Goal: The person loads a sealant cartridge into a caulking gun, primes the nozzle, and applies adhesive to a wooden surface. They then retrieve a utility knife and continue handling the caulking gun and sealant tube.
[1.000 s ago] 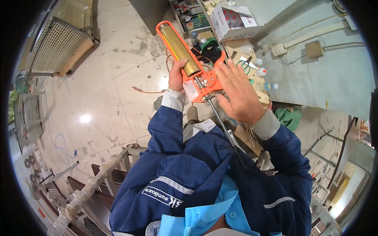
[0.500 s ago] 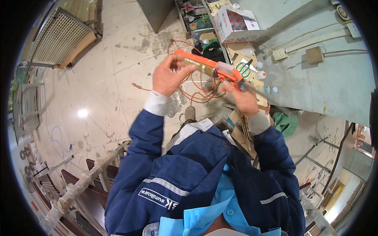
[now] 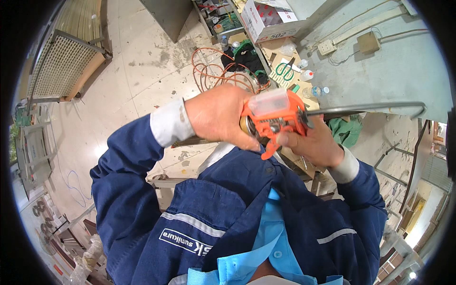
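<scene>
An orange caulking gun (image 3: 275,112) is held in front of my chest, turned crosswise. Its long metal rod (image 3: 370,107) reaches out to the right and ends in a bend. My left hand (image 3: 218,114) is wrapped around the front of the gun and covers most of its barrel. The gold-coloured end of a cartridge (image 3: 246,125) shows beneath that hand. My right hand (image 3: 311,145) is closed about the handle and trigger at the rear, with the thumb beside the trigger. The nozzle end is hidden behind my left hand.
Coiled orange hose (image 3: 204,66) lies on the floor ahead. On a wooden bench along the wall are green-handled scissors (image 3: 284,71), bottles (image 3: 319,91) and a white carton (image 3: 266,23). A green bag (image 3: 346,130) sits to the right. A mesh-topped rack (image 3: 66,69) stands far left.
The caulking gun has come closer to my chest and turned, so its rear shows more. My left hand has shifted from the front of the barrel toward the handle end.
</scene>
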